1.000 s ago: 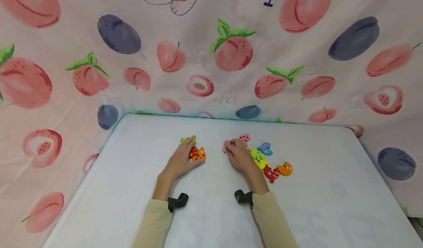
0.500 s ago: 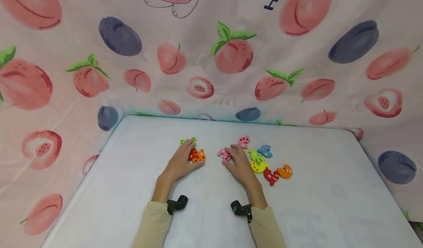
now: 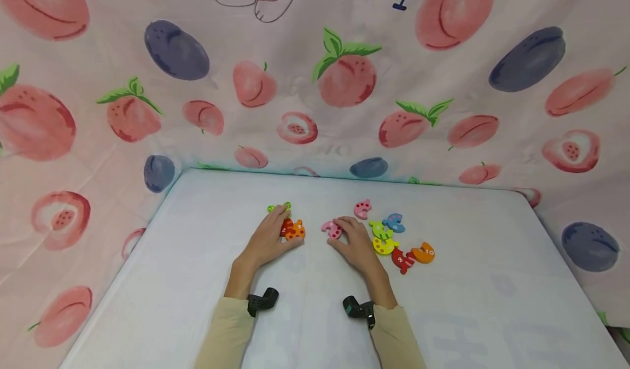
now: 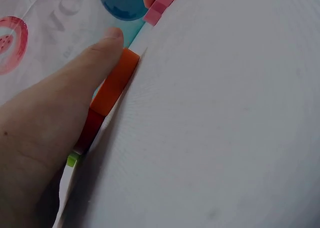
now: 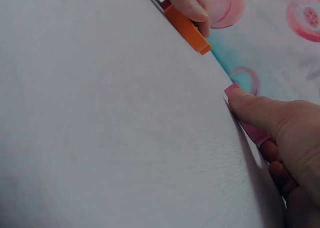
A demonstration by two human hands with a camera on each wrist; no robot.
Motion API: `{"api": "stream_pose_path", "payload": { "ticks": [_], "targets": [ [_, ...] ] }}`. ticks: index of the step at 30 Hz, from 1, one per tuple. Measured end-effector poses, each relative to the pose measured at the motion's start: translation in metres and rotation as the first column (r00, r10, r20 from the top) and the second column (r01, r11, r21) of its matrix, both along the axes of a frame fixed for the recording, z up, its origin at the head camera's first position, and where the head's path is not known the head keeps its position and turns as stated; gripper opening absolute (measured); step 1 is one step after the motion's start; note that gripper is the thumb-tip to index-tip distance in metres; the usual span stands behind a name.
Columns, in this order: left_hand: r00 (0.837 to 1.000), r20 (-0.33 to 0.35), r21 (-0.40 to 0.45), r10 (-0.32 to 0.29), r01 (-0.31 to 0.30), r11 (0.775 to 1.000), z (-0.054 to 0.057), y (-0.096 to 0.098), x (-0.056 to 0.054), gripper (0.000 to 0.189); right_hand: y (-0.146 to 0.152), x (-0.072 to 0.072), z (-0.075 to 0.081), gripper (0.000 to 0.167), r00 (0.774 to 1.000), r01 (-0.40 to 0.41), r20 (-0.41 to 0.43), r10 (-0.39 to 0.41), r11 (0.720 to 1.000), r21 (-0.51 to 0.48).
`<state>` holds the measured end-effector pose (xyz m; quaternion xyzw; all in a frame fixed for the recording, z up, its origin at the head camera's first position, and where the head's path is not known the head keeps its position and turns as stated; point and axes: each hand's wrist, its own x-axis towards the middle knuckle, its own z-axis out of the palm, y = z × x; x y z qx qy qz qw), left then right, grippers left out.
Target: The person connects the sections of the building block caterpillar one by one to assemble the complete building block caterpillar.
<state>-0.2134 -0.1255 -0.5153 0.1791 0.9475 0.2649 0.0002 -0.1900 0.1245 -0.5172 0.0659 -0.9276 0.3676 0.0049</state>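
In the head view, my left hand (image 3: 266,239) rests over a small cluster of flat puzzle pieces, fingers nearly straight. A green piece (image 3: 287,207) shows past its fingertips, and a red piece (image 3: 285,228) marked 2 is partly covered. The thumb lies along an orange spotted piece (image 3: 296,230), seen edge-on in the left wrist view. To the right, my right hand (image 3: 355,245) pinches a pink spotted piece (image 3: 331,229) between thumb and fingers, low at the white tabletop. A gap separates that pink piece from the orange one.
Loose on the table (image 3: 305,314) right of my right hand are another pink piece (image 3: 362,209), a blue piece (image 3: 394,223), a green piece (image 3: 379,229), a yellow piece (image 3: 384,246), a red piece (image 3: 402,260) and an orange piece (image 3: 424,253). Fruit-print cloth (image 3: 344,134) hangs behind.
My right hand has brought its pink piece slightly left and nearer to me, and turned it so the spotted face shows. The left hand has stayed over its cluster.
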Motion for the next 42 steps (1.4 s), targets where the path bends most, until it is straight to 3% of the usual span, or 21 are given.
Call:
{"api": "stream_pose_path", "payload": {
  "ticks": [7,10,18,22,30,42],
  "targets": [
    [0.993,0.003,0.043,-0.117,0.117,0.992,0.001,0.001,-0.001,0.072,-0.001,-0.003,0.0,0.056,1.0,0.016,0.011,-0.016,0.999,-0.041],
    [0.991,0.022,0.037,-0.131,0.13,0.991,0.001,0.001,0.0,0.07,-0.002,-0.003,0.0,0.056,1.0,0.008,0.019,-0.006,0.995,-0.101],
    [0.98,0.06,0.029,-0.192,0.191,0.981,0.0,0.004,0.006,0.073,-0.015,0.003,-0.002,0.051,0.996,-0.087,-0.022,0.085,0.974,-0.208],
    [0.979,0.055,0.033,-0.198,0.197,0.98,0.0,0.005,0.006,0.073,-0.025,0.004,-0.004,0.05,0.993,-0.115,-0.058,0.105,0.972,-0.204],
    [0.978,0.061,0.028,-0.199,0.198,0.98,0.0,0.006,0.004,0.074,-0.036,0.002,-0.004,0.048,0.992,-0.096,-0.09,0.083,0.982,-0.161],
    [0.98,0.075,0.021,-0.186,0.185,0.983,0.002,0.005,0.003,0.076,-0.038,0.001,-0.002,0.05,0.994,-0.1,-0.059,0.096,0.992,-0.082]
  ]
}}
